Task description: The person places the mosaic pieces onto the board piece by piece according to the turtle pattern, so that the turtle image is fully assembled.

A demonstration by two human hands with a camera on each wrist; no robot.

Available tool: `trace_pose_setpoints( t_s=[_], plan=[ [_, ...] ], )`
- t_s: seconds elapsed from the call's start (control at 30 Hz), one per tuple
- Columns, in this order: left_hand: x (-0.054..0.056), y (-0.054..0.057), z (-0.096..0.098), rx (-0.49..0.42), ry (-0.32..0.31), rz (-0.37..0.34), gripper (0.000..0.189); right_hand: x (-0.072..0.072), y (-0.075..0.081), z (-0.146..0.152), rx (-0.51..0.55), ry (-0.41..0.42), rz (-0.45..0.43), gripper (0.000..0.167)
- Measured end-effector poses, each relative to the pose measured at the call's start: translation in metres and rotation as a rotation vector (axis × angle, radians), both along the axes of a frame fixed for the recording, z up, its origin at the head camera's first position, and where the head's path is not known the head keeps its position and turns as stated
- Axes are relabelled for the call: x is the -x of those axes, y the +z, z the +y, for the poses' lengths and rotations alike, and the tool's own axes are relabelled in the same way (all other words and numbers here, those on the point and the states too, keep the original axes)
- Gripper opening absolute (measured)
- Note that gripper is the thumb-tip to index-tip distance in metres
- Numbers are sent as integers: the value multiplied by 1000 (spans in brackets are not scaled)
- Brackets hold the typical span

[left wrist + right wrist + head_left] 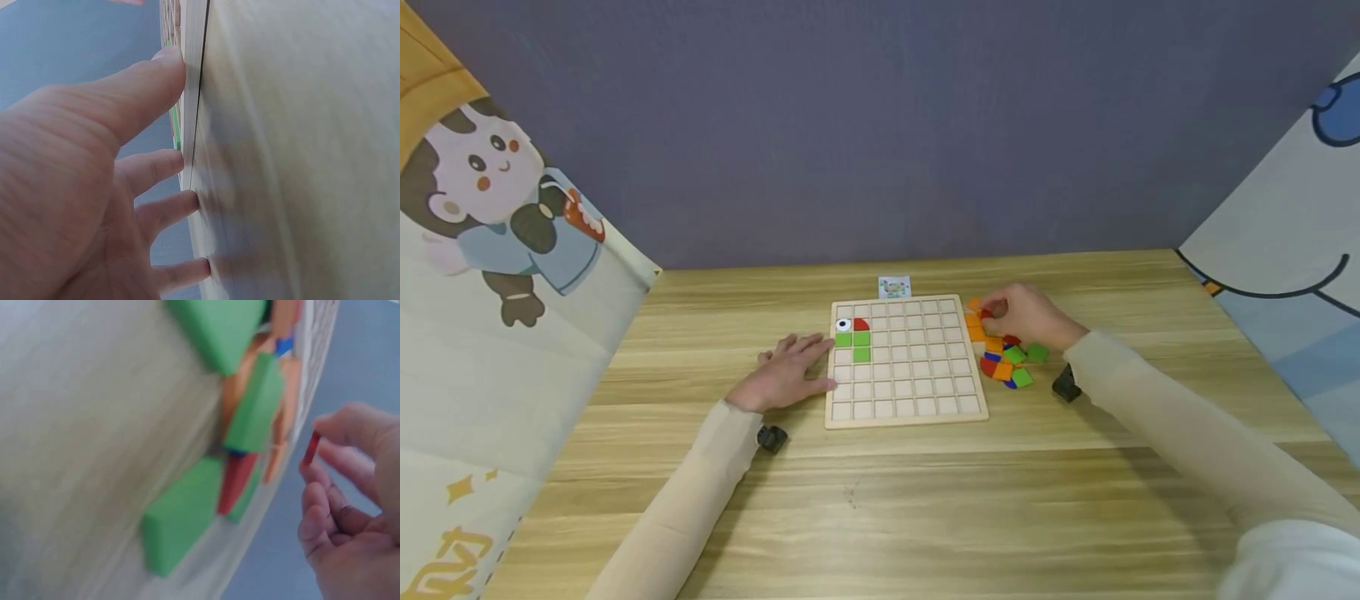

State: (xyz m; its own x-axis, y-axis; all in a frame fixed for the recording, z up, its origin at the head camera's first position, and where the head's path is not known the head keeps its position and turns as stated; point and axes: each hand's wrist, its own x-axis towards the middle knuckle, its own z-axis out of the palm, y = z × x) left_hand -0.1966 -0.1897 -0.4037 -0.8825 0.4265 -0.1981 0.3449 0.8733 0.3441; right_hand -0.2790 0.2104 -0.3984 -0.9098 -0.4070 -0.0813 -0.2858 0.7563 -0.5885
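Head view: I'm seeing the left hand (786,372), fingers apart, touching the board (907,423); farther off, the right hand (1030,317) is pinching a red piece (312,447) between its fingers beside loose tiles (1003,370), where a slack pinch could be inviting a drop.

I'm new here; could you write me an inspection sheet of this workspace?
Surface: wood-grain table, a few small dark marks near the front.
Job's things: grid board holding an eye tile, a red tile and three green tiles; picture card behind it; heap of coloured pieces to its right.
Clutter: nothing seen.
Hands: left hand at the board's left edge, fingers spread; right hand pinches a red piece.
Cables: nothing seen.
Surroundings: dark wall ahead, cartoon-printed panels on both sides.
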Motion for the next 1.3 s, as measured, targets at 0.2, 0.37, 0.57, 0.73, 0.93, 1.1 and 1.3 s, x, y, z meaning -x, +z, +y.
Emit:
trace_pose_setpoints(
  t_s=[0.2, 0.37, 0.57, 0.73, 0.93, 1.1, 1.3],
  plan=[
    [-1, 1, -1, 2, 10, -6, 76, -11, 8, -21, 0, 148, 122, 23],
    [-1, 0, -2, 2, 15, -10, 76, -18, 9, -45, 49, 238, 148, 20],
    [-1, -1, -3, -1, 13, -8, 76, -24, 7, -85, 95, 369, 147, 12],
    [0, -1, -3, 6, 12, -6, 76, -30, 6, -126, 106, 481, 116, 11],
    [0, 1, -1, 13, 11, -5, 76, -32, -1, -162, 81, 555, 121, 10],
    [1, 2, 0, 18, 2, 7, 75, -34, -3, -173, 76, 575, 82, 8],
    [1, 0, -1, 22, 0, 9, 75, -35, -4, -176, 77, 565, 62, 6]
  ],
)
